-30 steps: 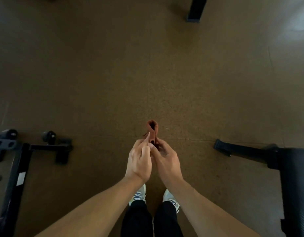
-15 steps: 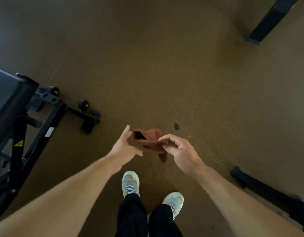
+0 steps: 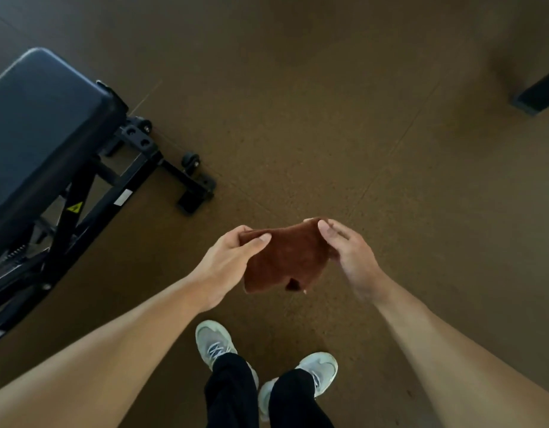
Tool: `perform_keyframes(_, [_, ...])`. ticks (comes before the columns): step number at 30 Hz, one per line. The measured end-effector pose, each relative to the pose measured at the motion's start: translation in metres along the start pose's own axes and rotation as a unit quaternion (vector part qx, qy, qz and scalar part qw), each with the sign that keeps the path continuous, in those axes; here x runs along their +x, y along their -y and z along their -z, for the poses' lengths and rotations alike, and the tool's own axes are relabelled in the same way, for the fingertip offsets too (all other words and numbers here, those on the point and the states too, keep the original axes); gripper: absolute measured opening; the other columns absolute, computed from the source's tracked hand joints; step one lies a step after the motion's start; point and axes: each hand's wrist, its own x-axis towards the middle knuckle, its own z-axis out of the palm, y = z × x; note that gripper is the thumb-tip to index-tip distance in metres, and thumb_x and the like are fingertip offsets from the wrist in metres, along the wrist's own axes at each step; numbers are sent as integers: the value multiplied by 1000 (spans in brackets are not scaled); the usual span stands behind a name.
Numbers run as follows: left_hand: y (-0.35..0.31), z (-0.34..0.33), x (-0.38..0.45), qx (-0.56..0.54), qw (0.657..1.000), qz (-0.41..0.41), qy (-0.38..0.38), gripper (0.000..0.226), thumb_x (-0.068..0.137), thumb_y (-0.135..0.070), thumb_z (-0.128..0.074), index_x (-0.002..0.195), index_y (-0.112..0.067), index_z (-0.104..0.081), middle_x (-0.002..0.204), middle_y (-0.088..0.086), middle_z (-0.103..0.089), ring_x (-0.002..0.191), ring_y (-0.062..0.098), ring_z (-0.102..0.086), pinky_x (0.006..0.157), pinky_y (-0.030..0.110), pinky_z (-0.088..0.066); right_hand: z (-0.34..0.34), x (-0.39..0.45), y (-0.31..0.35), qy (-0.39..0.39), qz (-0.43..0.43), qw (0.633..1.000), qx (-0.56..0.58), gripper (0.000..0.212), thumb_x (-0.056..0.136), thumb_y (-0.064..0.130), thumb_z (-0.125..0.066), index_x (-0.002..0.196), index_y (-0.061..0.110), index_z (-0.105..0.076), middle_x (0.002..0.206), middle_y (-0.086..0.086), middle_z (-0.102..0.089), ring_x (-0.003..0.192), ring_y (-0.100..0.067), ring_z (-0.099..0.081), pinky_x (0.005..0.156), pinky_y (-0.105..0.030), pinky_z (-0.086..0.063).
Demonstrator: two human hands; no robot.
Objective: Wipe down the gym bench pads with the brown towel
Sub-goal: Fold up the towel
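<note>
Brown towel (image 3: 285,257), half a second ago bunched in the right hand (image 3: 350,251) alone, now stretched between it and left hand (image 3: 233,254), both pinching (bench pad (image 3: 41,128) left, unwiped).

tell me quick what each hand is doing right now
Left hand: pinching the left edge of the brown terry towel.
Right hand: pinching the towel's right edge, spread between both hands.
</note>
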Motion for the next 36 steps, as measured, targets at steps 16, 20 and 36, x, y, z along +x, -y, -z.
perform_keyframes(16, [62,172,-3,-436,881,148,-110,51,102,-52,-50,120,-6,-65,110,20,-76,104,32,-74,99,48,-50,-207,63,-10,122,-108,986,-20,24,108,26,-51,124,28,-69,114,8,-78,108,-7,-73,85,-20,-56])
perform_keyframes(20, [90,177,8,-332,923,176,-88,66,96,-38,-65,155,-21,-39,139,14,-63,126,30,-62,115,49,-39,-235,82,-16,19,-138,990,-12,27,109,31,-49,118,27,-74,111,9,-78,112,-10,-71,97,-29,-53])
perform_keyframes(36, [59,207,143,51,980,115,-157,48,80,-12,-83,114,-38,-61,116,-9,-65,109,11,-63,86,29,-53,-194,232,0,107,-70,897,-423,50,83,23,-84,126,40,-66,112,19,-67,97,3,-60,92,-21,-50])
